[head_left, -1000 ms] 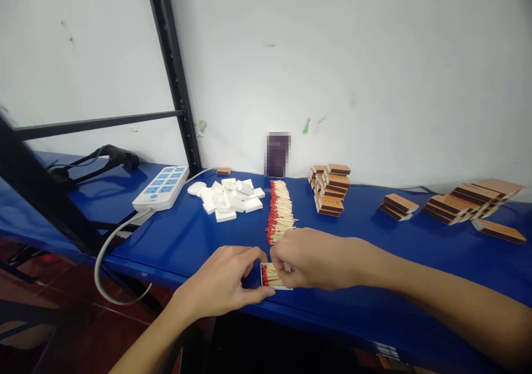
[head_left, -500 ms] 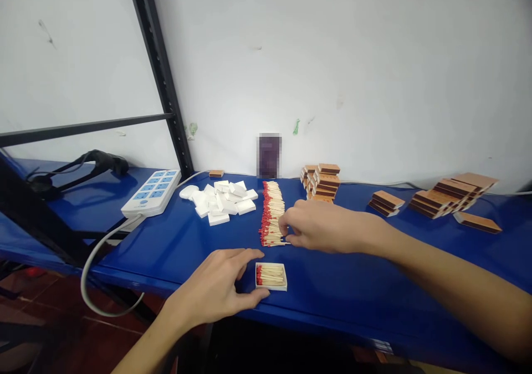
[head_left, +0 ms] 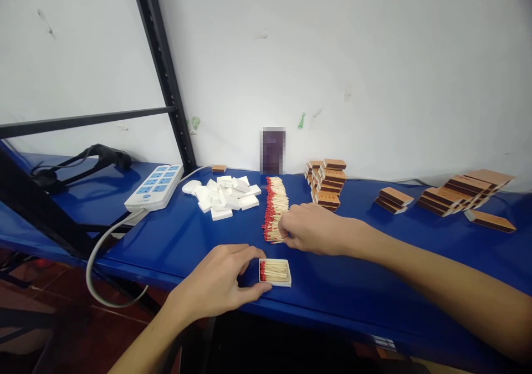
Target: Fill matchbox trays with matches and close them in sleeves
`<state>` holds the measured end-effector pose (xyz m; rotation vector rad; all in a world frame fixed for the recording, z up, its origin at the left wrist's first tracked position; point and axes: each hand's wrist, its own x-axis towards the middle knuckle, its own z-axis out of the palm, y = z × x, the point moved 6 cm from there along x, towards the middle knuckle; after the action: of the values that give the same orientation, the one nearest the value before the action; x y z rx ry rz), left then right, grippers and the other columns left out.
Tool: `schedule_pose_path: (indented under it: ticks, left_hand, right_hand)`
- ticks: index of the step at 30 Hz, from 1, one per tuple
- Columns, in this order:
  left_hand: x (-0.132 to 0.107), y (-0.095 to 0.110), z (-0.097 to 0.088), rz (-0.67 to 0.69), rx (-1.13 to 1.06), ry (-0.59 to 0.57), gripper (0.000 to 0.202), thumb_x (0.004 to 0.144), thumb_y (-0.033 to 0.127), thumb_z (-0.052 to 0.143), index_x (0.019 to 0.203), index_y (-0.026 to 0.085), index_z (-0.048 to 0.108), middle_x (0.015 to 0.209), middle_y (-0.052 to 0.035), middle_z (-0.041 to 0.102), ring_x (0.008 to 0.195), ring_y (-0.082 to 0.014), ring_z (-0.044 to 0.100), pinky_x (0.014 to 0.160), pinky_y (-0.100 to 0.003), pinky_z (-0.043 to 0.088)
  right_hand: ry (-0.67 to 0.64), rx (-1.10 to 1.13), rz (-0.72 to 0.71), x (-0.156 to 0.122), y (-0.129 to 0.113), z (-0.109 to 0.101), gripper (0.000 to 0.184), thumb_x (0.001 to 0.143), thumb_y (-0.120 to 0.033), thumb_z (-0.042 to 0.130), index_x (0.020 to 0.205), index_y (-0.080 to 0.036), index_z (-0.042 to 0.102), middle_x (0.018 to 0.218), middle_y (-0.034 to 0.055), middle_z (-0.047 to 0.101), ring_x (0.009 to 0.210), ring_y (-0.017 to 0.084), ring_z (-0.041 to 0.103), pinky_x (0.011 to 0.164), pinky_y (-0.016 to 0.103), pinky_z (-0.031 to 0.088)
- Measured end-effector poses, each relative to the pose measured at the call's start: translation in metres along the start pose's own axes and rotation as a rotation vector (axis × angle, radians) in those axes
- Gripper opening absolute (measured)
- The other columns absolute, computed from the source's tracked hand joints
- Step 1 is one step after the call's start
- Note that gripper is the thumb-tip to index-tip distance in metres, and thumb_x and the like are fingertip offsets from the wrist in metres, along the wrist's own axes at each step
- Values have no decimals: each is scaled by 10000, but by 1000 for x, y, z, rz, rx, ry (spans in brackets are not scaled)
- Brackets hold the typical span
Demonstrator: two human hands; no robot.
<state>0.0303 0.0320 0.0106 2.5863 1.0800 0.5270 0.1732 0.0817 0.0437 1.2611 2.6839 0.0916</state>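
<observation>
A small white matchbox tray point(head_left: 288, 283) stands near the table's front edge, holding red-headed matches point(head_left: 276, 271). The thumb and index finger of my left hand point(head_left: 226, 277) rest against its left end, one on the front side and one on the back. Behind it, a long row of loose matches point(head_left: 277, 196) runs away toward the wall, heads to the left. At the near right side of this row my right hand point(head_left: 307, 229) has its thumb and fingers pinched together on match ends; the fingertips are partly hidden.
White trays point(head_left: 228, 198) are heaped left of the match row. Brown matchbox sleeves point(head_left: 332, 177) are stacked behind my right hand, with more sleeves point(head_left: 453, 194) at the right. A power strip point(head_left: 155, 185) with a cable lies by the black rack post point(head_left: 166, 75).
The fingers of my right hand have closed at the near end of the match row. My left fingers now touch the tray. The whole view has shifted slightly.
</observation>
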Motion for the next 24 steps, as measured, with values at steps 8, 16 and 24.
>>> schedule_pose_path:
  ticks: [8,16,24]
  left_hand:
    - [1,-1,0,1,-4,-9,302,860,407,638,1099,222,620,712,35,530,639,-140,498,602,-242,352]
    - [0,-2,1,8,10,10,335,865,442,629,1117,221,626,719,27,548,644,-143,520,632,-252,375]
    - [1,-1,0,5,7,-3,315,859,409,647,1116,229,620,722,37,534,646,-137,515,623,-246,364]
  right_hand:
    - [-2,-3,32,-3,1,-5,103,751,-184,562,709,-171,655,685,50,632,570,148,518,518,266,250]
    - [48,48,-11,-11,-3,-16,96,749,-200,550,672,-182,605,609,8,561,518,117,418,512,276,211]
    - [-18,41,-98,-2,-6,2,149,794,-141,521,769,-183,661,720,39,636,636,143,511,545,262,248]
